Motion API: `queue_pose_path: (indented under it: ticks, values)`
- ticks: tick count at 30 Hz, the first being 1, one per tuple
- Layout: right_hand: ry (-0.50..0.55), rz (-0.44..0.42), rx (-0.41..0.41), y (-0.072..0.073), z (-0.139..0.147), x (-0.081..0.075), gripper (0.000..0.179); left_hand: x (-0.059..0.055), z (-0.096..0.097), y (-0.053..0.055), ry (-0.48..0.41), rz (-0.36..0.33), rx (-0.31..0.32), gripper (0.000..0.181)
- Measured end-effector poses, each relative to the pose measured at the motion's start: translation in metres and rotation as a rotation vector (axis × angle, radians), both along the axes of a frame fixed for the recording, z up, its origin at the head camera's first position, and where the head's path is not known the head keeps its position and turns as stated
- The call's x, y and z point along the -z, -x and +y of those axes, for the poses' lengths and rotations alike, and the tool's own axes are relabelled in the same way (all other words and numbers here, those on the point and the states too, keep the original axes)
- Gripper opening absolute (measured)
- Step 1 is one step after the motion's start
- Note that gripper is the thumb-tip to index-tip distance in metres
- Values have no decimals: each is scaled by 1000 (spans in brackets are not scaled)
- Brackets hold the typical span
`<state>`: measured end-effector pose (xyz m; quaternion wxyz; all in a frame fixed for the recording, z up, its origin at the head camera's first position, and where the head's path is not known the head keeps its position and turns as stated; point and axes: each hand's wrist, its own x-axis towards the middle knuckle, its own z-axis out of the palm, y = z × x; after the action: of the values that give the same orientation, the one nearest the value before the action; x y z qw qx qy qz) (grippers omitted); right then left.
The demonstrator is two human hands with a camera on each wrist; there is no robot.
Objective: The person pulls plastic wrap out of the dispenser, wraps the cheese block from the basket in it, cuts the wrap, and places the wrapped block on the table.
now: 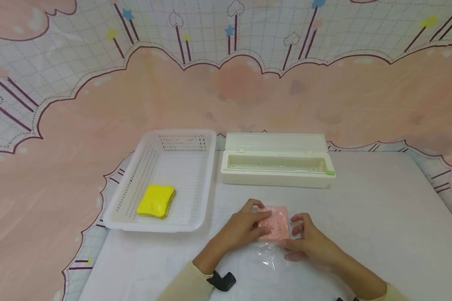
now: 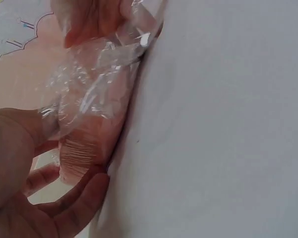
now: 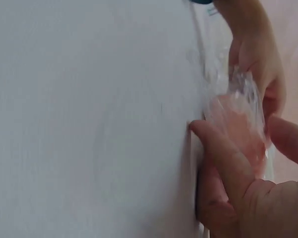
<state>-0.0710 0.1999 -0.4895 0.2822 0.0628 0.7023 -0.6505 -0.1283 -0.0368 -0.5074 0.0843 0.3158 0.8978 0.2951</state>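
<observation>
A square pink block (image 1: 274, 223), sponge-like in look, lies on the white table wrapped in clear plastic film (image 1: 268, 255). Loose film sticks out from its near side. My left hand (image 1: 241, 228) holds the block from the left, with fingers on its top and side. In the left wrist view, the fingers curl at the wrapped edge (image 2: 82, 153). My right hand (image 1: 316, 246) is at the right side of the block, loosely bent, its fingertips close to the near right corner. Thumb and fingers stand apart around the film in the right wrist view; firm contact is unclear.
A white perforated basket (image 1: 208, 184) stands at the left, with a yellow pillow-shaped sponge (image 1: 155, 201) inside. Behind the hands sits a long white box (image 1: 278, 179) with its lid raised and a green slider (image 1: 330, 172) at its right end. Patterned cloth (image 1: 248, 96) hangs behind.
</observation>
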Motion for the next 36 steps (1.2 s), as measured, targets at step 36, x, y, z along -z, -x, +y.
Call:
queue_pose_path:
  ticks: [36]
  values:
    - [-578,1265,-409,12,2,5,25,0,13,-6,-113,58,-8,20]
